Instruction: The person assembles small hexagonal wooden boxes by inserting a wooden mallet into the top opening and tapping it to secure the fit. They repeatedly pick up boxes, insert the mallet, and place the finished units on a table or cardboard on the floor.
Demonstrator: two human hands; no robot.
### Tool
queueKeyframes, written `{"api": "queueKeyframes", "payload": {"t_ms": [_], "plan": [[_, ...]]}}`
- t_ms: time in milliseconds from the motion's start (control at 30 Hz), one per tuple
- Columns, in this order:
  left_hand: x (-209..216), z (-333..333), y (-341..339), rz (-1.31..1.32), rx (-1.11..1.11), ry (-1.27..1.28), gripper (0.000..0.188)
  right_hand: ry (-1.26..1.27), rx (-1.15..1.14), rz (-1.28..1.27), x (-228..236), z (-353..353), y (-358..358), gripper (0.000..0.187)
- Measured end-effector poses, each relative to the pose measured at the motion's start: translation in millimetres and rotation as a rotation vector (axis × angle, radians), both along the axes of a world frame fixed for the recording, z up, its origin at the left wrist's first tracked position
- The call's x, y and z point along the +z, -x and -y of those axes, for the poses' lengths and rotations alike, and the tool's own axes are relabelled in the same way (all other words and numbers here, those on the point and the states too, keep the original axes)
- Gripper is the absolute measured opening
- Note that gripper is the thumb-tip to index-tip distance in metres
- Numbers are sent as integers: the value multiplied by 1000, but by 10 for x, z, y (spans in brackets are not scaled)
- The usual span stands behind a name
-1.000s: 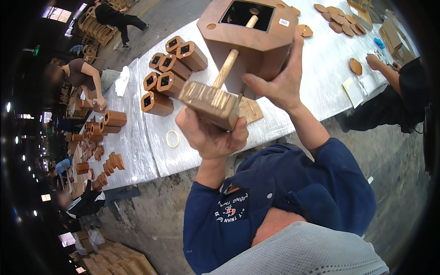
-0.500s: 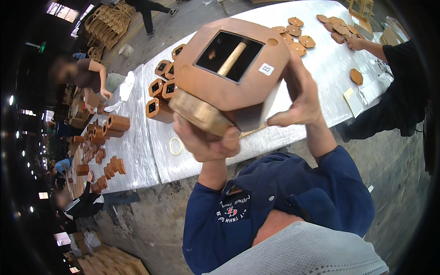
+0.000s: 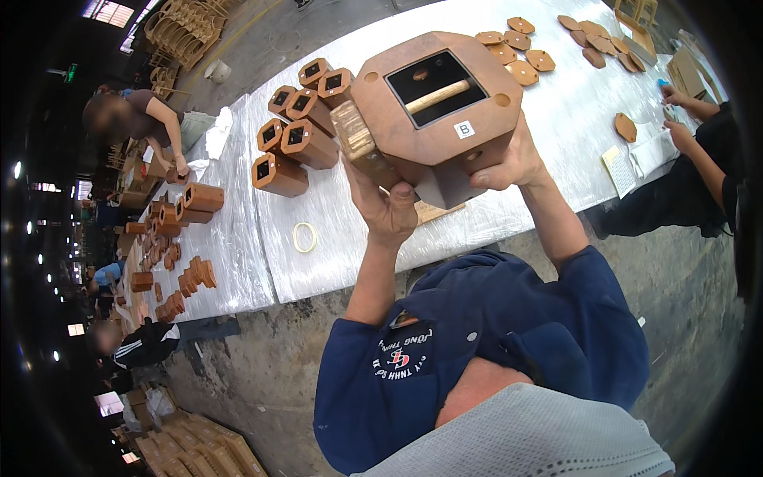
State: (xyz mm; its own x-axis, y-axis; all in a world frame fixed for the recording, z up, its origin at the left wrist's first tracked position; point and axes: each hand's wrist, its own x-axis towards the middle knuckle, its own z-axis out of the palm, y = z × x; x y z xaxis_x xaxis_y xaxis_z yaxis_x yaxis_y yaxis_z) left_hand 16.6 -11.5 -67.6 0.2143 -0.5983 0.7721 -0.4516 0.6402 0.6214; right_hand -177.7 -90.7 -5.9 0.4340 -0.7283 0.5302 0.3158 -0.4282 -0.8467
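Pale ring (image 3: 295, 238) on plastic-covered table (image 3: 338, 238), crumpled white cloth (image 3: 218, 135), stacked chair frames (image 3: 187, 36), light bucket (image 3: 217, 72) on floor (image 3: 266, 48)

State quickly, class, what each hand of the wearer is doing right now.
Left hand: closed on the pale wooden block.
Right hand: holding the brown wooden box by its side, fingers partly hidden.

Head camera: left fisheye of a side-by-side pair, facing down at the work from above the wearer's blue top (image 3: 548, 310), which fills lower centre. Wooden box (image 3: 437, 151) sits close, upper centre; desk (image 3: 338, 238) lies farther below, edges bowed. Wide field takes in floor (image 3: 262, 405) at lower left.
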Motion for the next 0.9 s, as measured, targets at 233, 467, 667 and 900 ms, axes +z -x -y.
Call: {"api": "queueKeyframes", "payload": {"t_ms": [233,467,667,900], "plan": [[-64,2,11,37,162,96,73,-71,-37,-13,40,-64,-76,104],[388,-381,-989,-56,693,8,69,-2,-132,159,62,199,80,87],[510,-524,-413,-177,296,255,77,-59,-334,297,154,372,-172,80],[283,-389,-44,113,239,292,87,-45,-418,402,264,310,-396,71]]}}
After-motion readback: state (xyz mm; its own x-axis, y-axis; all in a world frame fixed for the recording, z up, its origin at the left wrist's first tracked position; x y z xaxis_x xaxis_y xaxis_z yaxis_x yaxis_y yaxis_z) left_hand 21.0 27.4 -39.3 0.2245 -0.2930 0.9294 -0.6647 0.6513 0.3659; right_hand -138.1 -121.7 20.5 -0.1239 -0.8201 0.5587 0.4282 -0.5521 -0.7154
